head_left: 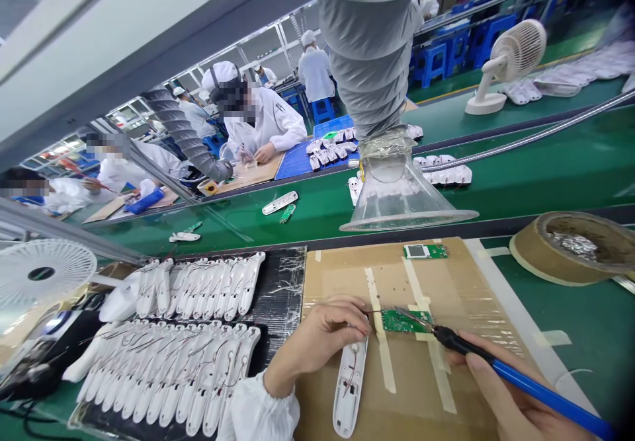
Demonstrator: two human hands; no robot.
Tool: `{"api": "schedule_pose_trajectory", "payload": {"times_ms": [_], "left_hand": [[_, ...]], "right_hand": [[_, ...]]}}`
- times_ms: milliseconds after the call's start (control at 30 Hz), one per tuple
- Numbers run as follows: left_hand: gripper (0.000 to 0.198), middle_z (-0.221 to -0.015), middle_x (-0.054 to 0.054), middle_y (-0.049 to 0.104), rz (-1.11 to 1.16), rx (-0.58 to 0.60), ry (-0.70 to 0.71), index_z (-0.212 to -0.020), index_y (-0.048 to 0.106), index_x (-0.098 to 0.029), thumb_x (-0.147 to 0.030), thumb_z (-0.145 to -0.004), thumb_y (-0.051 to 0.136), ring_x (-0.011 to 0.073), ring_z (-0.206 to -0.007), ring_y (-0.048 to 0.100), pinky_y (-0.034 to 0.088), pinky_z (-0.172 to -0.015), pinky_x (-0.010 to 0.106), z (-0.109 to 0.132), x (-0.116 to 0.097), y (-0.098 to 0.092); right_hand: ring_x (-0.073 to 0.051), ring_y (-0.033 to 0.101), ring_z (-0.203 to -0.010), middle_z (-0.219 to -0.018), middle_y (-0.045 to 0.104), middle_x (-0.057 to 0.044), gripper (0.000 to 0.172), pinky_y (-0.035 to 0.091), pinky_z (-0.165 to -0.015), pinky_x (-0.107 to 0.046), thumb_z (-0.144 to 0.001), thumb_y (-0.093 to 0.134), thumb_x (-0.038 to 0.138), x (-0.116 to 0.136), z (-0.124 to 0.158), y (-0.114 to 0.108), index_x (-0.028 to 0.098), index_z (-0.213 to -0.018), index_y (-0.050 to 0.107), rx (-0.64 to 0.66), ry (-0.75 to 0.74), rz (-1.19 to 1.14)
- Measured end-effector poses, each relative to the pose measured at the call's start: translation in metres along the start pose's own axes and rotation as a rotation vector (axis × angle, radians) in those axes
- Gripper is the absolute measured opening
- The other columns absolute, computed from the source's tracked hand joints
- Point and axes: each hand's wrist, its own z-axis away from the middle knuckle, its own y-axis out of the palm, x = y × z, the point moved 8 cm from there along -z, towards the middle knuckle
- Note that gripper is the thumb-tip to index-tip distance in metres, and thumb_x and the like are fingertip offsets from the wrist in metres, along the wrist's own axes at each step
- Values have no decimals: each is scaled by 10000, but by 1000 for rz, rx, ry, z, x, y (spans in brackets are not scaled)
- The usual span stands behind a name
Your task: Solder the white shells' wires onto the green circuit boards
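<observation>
My right hand (510, 388) is closed around a soldering iron (526, 378) with a blue and black handle. The iron's metal tip reaches over a green circuit board (399, 320) lying on the cardboard. To the board's left, my left hand (330, 335) pinches a thin dark wire (373, 311) that runs to the board's left edge. Below those fingers rests a long white plastic shell (350, 391) with thin wires inside; its upper end is partly hidden by the hand. A second green board (425, 251) with a small screen lies near the cardboard's far edge.
Rows of white shells with wires (163, 368) fill the left side. A funnel-shaped fume hood (407, 196) hangs above the cardboard mat (347, 276). A tape roll (570, 249) stands at right, a white fan (44, 276) at left. Co-workers sit across the green belt (317, 219).
</observation>
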Motion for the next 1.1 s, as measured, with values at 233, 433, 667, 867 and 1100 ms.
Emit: {"api": "schedule_pose_trajectory", "payload": {"times_ms": [233, 433, 667, 867, 1100], "left_hand": [[98, -960, 32, 751, -89, -27, -17, -837, 774, -246, -201, -923, 761, 236, -1134, 677, 487, -1064, 392, -1, -5, 7], [135, -1027, 48, 648, -331, -285, -125, -831, 618, -210, -137, -936, 575, 223, -1017, 627, 469, -936, 387, -1, 4, 18], [170, -996, 48, 605, -506, -441, -138, -821, 562, -206, -88, -932, 510, 224, -978, 602, 459, -872, 375, 4, 10, 29], [172, -973, 46, 614, -617, -466, -122, -845, 562, -212, -90, -953, 505, 237, -954, 596, 444, -839, 381, 4, 9, 31], [186, -962, 48, 619, -637, -468, -119, -841, 558, -210, -92, -967, 489, 241, -937, 597, 442, -832, 387, 4, 9, 33]], "right_hand": [[-270, 816, -998, -1090, 830, -3, 211, 699, -709, -229, -1032, 693, 445, -1, -1, 0, 295, -1089, 830, 23, -36, 20], [-212, 828, -916, -1106, 829, 42, 183, 669, -680, -151, -1072, 645, 397, 3, -1, 3, 328, -1158, 790, 27, -63, -24], [-178, 815, -987, -1074, 829, 89, 189, 640, -758, -111, -1098, 605, 318, 19, -3, 9, 358, -1235, 730, 154, -261, 65], [-187, 810, -1019, -1156, 817, 70, 186, 648, -769, -127, -1092, 596, 326, 23, -1, 12, 353, -1215, 734, 170, -247, 106], [-167, 821, -963, -1125, 822, 66, 194, 634, -793, -122, -1070, 638, 389, 15, 2, 12, 369, -1218, 760, 175, -153, 76]]}}
